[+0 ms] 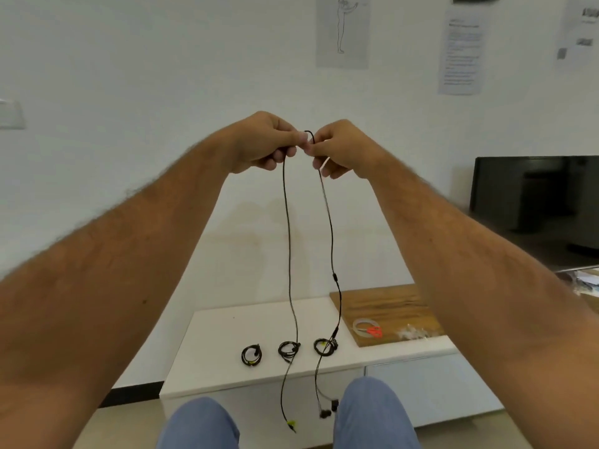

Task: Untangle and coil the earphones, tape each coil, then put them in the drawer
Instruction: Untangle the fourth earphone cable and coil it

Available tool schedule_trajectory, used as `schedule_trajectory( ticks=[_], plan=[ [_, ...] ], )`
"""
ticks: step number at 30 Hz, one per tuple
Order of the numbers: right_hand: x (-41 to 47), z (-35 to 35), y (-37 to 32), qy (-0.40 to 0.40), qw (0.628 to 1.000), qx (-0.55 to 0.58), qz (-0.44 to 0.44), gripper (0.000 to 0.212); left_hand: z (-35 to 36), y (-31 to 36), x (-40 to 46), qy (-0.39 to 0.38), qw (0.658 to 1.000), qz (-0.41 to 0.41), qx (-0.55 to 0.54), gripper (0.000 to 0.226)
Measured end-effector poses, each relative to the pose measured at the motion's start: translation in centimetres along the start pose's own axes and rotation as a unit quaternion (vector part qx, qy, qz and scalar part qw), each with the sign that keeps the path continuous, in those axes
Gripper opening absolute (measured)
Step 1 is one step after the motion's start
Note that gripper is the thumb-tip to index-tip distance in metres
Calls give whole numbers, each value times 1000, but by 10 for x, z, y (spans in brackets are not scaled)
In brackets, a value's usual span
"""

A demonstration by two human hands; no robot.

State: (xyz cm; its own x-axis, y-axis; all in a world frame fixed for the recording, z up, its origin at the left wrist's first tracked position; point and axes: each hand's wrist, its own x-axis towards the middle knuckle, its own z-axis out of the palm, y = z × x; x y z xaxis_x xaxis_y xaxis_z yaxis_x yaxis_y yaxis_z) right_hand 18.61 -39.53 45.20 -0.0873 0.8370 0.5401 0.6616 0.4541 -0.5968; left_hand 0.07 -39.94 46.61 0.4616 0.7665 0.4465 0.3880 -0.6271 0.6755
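I hold a black earphone cable [289, 241] up high in front of the wall, folded over at the top. My left hand [259, 144] and my right hand [343, 149] pinch it side by side at the fold. Two strands hang straight down between my knees. The left strand ends in a plug with a yellow tip [291, 425]; the right strand ends in the earbuds [327, 409]. Three coiled earphones lie in a row on the white cabinet top [220, 348]: a left coil [250, 355], a middle coil [288, 349] and a right coil [325, 347].
A wooden board [389, 306] on the cabinet carries a clear tape roll [364, 327], orange-handled scissors [375, 332] and bits of clear tape [413, 332]. White drawer fronts [418, 380] sit below the top. A dark screen [534, 199] stands at the right. My knees are in blue trousers.
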Motion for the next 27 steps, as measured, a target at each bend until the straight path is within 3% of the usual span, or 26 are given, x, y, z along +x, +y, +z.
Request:
schedule_trajectory(
  ticks=[3, 6, 10, 14, 17, 20, 27],
  plan=[
    [-2, 0, -6, -15, 998, -45, -44, 18, 0, -1, 1, 23, 998, -3, 53, 24],
    [-5, -5, -10, -91, 994, 16, -60, 11, 1, -2, 1, 30, 997, 3, 73, 24],
    [-9, -17, 4, -162, 973, 165, -28, 6, -4, -17, -3, 0, 999, -47, 0, 26],
    [-11, -31, 32, -150, 977, 153, -1, 9, -15, -40, -12, -53, 992, -94, -69, 27],
    [-12, -42, 61, -99, 990, 97, 34, 15, -25, -55, -20, -70, 990, -122, -23, 27],
    [-11, -49, 92, -25, 997, -43, 57, 9, -36, -69, -27, -99, 982, -158, 36, 24],
    [-18, -62, 153, 55, 944, -292, 146, 14, -56, -81, -35, -117, 971, -196, 70, 24]
  ],
)
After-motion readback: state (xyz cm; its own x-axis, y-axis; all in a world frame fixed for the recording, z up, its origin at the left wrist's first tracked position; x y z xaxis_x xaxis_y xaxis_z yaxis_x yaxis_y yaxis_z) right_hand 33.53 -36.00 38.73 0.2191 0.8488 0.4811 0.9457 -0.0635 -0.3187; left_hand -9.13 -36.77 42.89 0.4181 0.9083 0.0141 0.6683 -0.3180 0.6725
